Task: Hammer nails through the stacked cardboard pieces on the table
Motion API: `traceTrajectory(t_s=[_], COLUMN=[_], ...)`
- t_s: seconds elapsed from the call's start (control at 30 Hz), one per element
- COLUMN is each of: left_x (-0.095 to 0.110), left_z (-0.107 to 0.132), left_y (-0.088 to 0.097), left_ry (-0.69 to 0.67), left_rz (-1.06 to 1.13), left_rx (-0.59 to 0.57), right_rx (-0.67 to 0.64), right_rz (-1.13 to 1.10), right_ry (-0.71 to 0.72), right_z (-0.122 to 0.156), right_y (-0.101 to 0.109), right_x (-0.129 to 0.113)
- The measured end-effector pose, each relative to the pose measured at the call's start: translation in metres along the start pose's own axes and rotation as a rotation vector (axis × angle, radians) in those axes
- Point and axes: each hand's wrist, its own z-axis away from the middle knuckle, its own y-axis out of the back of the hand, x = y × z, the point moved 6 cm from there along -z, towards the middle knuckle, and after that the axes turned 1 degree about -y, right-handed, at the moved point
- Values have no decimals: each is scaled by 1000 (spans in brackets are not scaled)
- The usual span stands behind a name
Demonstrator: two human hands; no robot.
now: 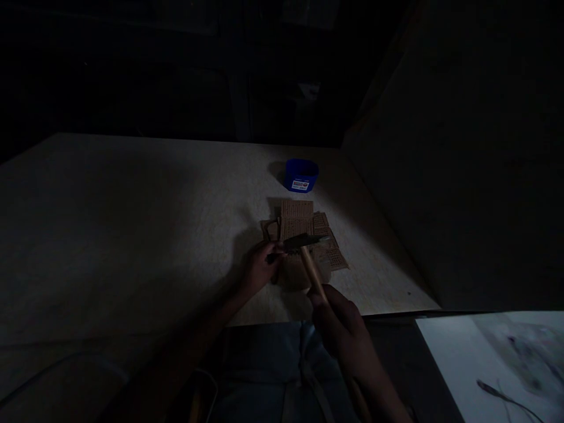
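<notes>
My right hand point(337, 317) is closed round the wooden handle of a hammer point(312, 269). The dark hammer head lies over a stack of brown, flat pieces point(297, 226) marked with rows of small holes or dots; whether it touches them I cannot tell. At the left edge of the stack, my left hand point(259, 267) has its fingers closed near the hammer head, and what they pinch is too dark to make out. More brown pieces point(337, 258) fan out to the right. A pale brown block-like shape point(295, 273) shows under the hammer.
A blue plastic tub point(301, 176) with a label stands behind the brown pieces on the pale table point(154, 205). A dark upright panel point(462, 176) rises along the right side. At lower right is a white surface point(458, 358) with a cable point(506, 396). The light is dim.
</notes>
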Motion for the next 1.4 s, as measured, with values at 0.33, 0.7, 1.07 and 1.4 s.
traceTrajectory(t_s=[0.33, 0.7, 1.07, 1.4], left_x=[18, 15, 9, 12], left_z=[-4, -9, -9, -10], left_y=[-5, -11, -12, -12], left_ry=[-186, -201, -158, -168], left_rz=[-115, -106, -121, -107], left_rx=[-129, -110, -124, -137], right_rx=[247, 312, 395, 384], right_rz=[-508, -492, -417, -442], right_ry=[4, 63, 73, 82], right_z=[-33, -48, -51, -51], right_y=[14, 3, 2, 2], right_x=[32, 47, 57, 47])
